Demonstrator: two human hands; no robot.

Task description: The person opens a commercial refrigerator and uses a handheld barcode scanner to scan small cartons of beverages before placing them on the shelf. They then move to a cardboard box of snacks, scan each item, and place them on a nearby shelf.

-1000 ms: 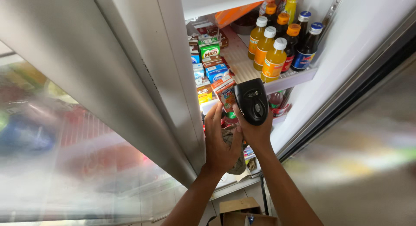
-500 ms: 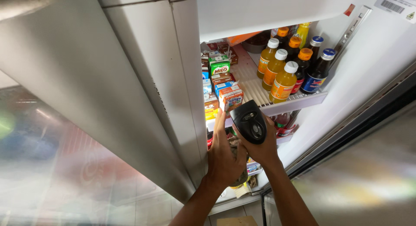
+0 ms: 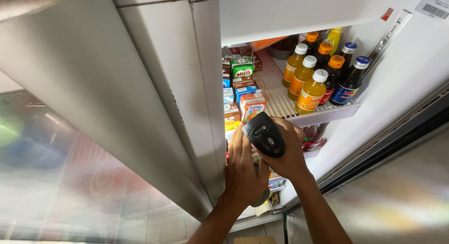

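**Scanner held up at cooler shelf, cartons in reach**

Right hand [image 3: 291, 155] is wrapped tight round a black handheld barcode scanner [image 3: 265, 134], its head aimed up toward the drink cartons [image 3: 244, 92] stacked along the left side of the white wire shelf [image 3: 322, 113]. Left hand [image 3: 244, 171] is raised just beside the scanner, fingers [image 3: 237, 140] straight and loosely together, reaching toward the lower cartons; whether it touches or grips one can't be told, the fingertips are hidden behind the scanner and the door frame [image 3: 206, 108]. Nothing is visibly held in it.

On the right of the shelf stand orange juice bottles [image 3: 311, 89] with white and orange caps, and two dark bottles with blue caps [image 3: 348, 82] beside them, all upright and untouched. More packets show on the shelf below, partly hidden by the hands.

Progress, as a judgement: scanner is out and pointed, cooler is open, cartons look like the item in hand. No scan beam is visible, so it can't be told which items are done; the bottles look yet to be handled.
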